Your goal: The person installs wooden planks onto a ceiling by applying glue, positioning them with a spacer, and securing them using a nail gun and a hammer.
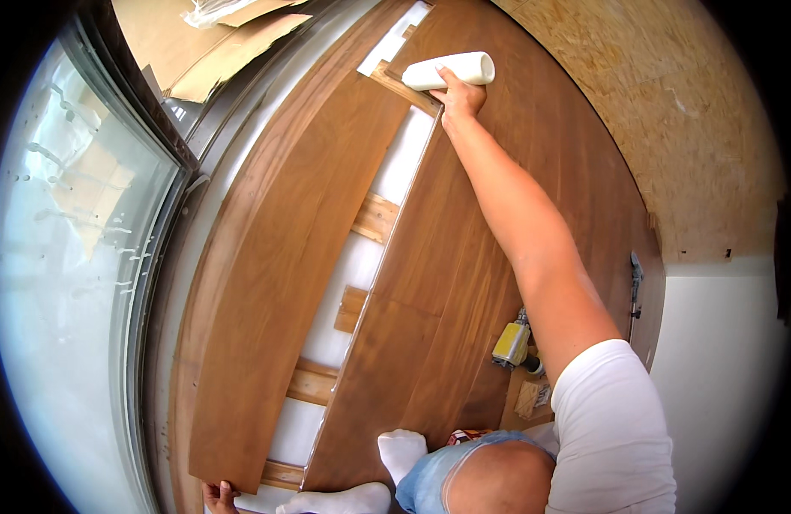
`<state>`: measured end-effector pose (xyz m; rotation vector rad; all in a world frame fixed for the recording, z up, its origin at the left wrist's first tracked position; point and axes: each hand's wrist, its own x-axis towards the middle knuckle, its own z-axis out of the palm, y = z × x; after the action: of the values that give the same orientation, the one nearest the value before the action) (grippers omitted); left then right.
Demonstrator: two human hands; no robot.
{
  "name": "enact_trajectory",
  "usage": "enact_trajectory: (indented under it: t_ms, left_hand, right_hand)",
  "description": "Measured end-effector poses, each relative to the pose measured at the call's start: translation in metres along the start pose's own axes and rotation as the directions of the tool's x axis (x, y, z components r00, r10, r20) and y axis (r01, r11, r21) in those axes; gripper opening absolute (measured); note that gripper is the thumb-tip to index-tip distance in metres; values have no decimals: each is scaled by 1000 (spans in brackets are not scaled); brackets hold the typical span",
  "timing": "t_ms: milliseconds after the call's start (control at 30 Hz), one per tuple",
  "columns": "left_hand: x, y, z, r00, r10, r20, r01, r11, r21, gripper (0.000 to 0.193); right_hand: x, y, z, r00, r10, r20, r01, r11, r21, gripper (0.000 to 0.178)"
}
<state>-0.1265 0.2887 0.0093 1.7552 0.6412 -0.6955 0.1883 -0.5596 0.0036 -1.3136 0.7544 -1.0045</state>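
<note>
Right hand (464, 98) closed around a white bottle (443, 72); left hand (220, 497) at the loose plank (284, 265).
The bottle is held on its side over the far end of the gap, fingers wrapped about its body. The left hand is at the plank's near end; how firmly it grips cannot be determined. Wooden battens (377, 218) span the gap between the plank and the laid floorboards (447, 257). A white bead (371, 289) lines the floorboards' edge. A yellow tool (510, 343) is positioned beside the right arm.
</note>
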Motion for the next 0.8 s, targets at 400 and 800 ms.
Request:
enact_trajectory:
  t_ms: [400,800]
  left_hand:
    - [1,2,7,999,44,1,-44,997,65,42]
    - [9,-19,6,996,77,-48,-71,990,126,32]
  right_hand:
    - [-10,15,-15,996,-17,-88,31,985,167,57]
    - [-13,-9,-74,985,-50,-165,42,998,-52,53]
